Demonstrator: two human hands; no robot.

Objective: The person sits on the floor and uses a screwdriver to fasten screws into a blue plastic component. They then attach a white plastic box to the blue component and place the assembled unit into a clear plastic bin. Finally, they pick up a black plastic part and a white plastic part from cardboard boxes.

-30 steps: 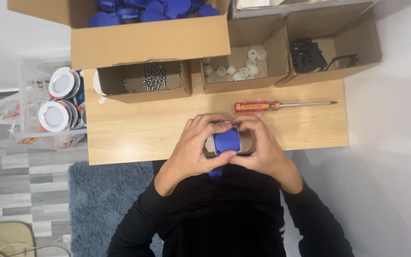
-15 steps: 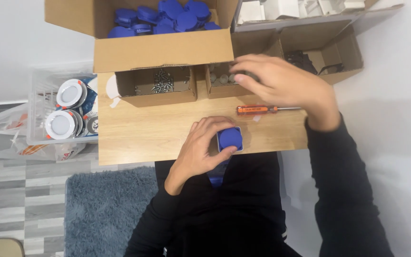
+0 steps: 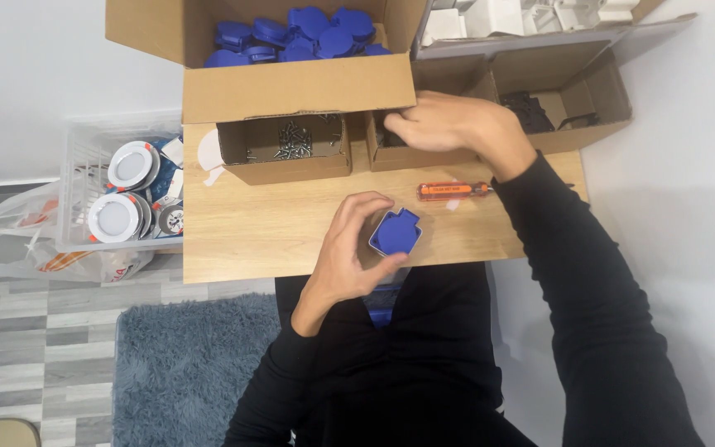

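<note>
My left hand (image 3: 349, 244) grips a blue plastic socket part (image 3: 395, 233) at the near edge of the wooden table (image 3: 250, 223). My right hand (image 3: 453, 124) reaches into a small open cardboard box (image 3: 391, 153) at the back of the table; its fingertips are hidden inside, so I cannot see whether they hold anything. An orange-handled screwdriver (image 3: 453, 190) lies on the table just below my right wrist. Another blue piece (image 3: 381, 316) rests in my lap.
A large cardboard box of blue parts (image 3: 299, 37) stands at the back. A small box of screws (image 3: 287, 141) sits left of my right hand, and one with black parts (image 3: 556, 103) to the right. A clear bin with round white lamps (image 3: 122, 194) stands left of the table.
My right hand let go of the blue part and moved up into the small cardboard box. The left hand keeps holding the part alone.
</note>
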